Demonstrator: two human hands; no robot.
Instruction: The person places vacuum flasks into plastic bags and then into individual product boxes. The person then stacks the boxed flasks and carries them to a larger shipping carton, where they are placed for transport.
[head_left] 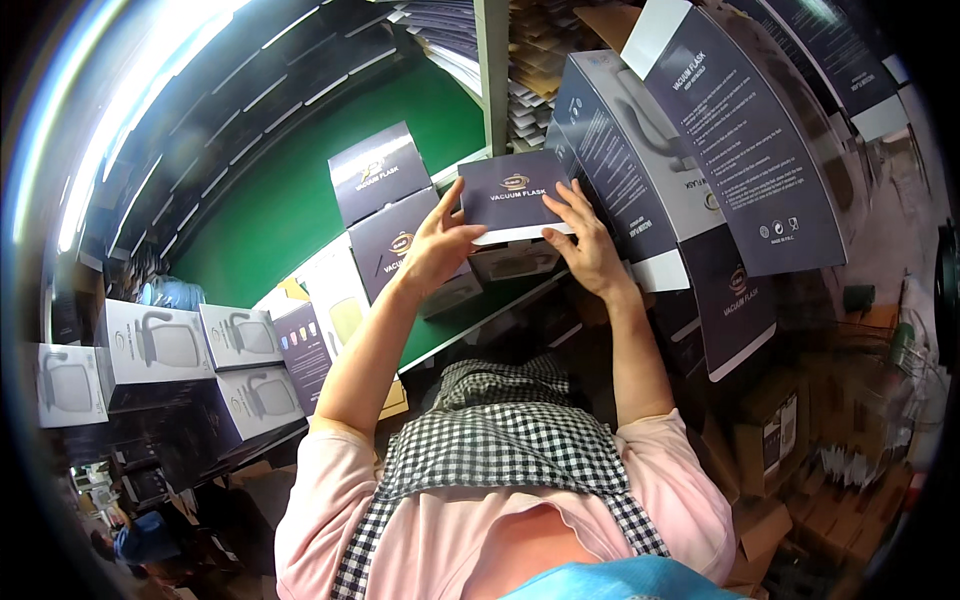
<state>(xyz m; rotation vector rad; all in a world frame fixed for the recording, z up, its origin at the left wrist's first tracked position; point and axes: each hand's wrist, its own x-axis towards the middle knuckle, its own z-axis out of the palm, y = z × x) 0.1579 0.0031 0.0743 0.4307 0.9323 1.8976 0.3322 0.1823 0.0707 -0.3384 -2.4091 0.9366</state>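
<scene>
A dark navy carton with a white lower edge is held up in front of me by both hands. My left hand grips its left side, thumb across the front. My right hand holds its right side with fingers spread over the front face. Just behind and left of it stand two more dark navy cartons, one stacked on the other. A green table lies under them.
Tall dark and grey flat cartons lean at the right. Grey and white boxes are stacked at the left. A grey post rises behind the held carton. Brown cardboard boxes crowd the lower right.
</scene>
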